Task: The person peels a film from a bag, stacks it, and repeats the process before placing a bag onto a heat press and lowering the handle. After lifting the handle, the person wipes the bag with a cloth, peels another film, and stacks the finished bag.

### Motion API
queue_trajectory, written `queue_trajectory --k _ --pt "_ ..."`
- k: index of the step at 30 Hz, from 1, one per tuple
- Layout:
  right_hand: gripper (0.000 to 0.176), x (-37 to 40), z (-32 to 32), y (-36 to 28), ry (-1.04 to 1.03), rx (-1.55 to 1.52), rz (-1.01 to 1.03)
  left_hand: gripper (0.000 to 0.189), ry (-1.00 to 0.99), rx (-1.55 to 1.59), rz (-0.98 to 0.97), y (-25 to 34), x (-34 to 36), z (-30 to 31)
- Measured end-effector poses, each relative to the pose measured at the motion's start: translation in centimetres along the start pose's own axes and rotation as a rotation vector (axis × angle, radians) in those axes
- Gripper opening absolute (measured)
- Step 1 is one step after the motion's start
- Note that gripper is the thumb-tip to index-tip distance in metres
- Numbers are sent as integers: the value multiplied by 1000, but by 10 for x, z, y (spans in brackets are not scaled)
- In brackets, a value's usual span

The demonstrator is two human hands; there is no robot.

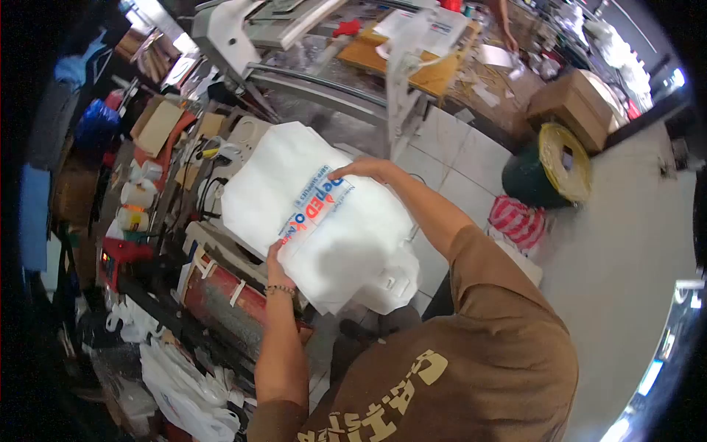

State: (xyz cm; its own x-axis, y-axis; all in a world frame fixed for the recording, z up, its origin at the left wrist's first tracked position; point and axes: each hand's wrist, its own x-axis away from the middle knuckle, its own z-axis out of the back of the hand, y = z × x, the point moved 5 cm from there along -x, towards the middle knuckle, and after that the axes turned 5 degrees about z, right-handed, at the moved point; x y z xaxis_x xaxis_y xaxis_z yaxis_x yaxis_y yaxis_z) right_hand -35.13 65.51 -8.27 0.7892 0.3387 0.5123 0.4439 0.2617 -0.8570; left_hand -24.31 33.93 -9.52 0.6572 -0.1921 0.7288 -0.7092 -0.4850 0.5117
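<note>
A stack of white bags (346, 250) with blue and red printed lettering lies across the space before me. A cut-out handle hole shows at the end of it closest to my body. My left hand (280, 269) holds the left edge, its other fingers partly hidden by the bags, and a beaded bracelet circles that wrist. On the far right edge, my right hand (362, 171) grips the stack, its fingertips beside the blue print.
A metal-framed machine (317, 79) stands ahead. On the left are a red machine part (221, 291), a cluttered bench with tubs (138, 195), and plastic bags (188, 383). To the right stand a green bin (532, 177) and a cardboard box (571, 107). Another person's arm (502, 23) shows far off.
</note>
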Motion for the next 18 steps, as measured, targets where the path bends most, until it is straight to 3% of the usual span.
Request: queue_trajectory --k 2,3,4,6,7,8,9,11,14,15,18 --pt "85 23 -2 -5 79 -33 68 50 45 -47 -1 2 -18 22" --pt "85 36 -3 -3 118 -35 87 52 5 -148 -35 6 4 1" --pt "85 52 -3 0 165 -36 102 53 -144 -113 62 4 -8 4" --pt "99 131 -15 -19 304 -99 134 55 -95 -300 -27 12 4 -5" --pt "103 144 -17 -1 404 -40 76 53 -230 -265 92 11 -10 1" --pt "93 156 -28 11 406 -211 158 50 -308 -272 148 15 -5 -5" --pt "79 172 -35 28 397 -297 263 49 -271 -353 67 19 -17 -3" --pt "70 226 -51 59 643 -426 383 46 -399 -387 99 2 26 -57" --pt "77 295 -95 133 839 -619 416 51 -408 -595 313 -29 52 -98" --pt "80 284 -126 130 953 -641 419 51 -453 -604 340 -8 40 -94" --pt "74 355 -183 190 1201 -790 364 41 -488 -817 400 -75 51 -138"
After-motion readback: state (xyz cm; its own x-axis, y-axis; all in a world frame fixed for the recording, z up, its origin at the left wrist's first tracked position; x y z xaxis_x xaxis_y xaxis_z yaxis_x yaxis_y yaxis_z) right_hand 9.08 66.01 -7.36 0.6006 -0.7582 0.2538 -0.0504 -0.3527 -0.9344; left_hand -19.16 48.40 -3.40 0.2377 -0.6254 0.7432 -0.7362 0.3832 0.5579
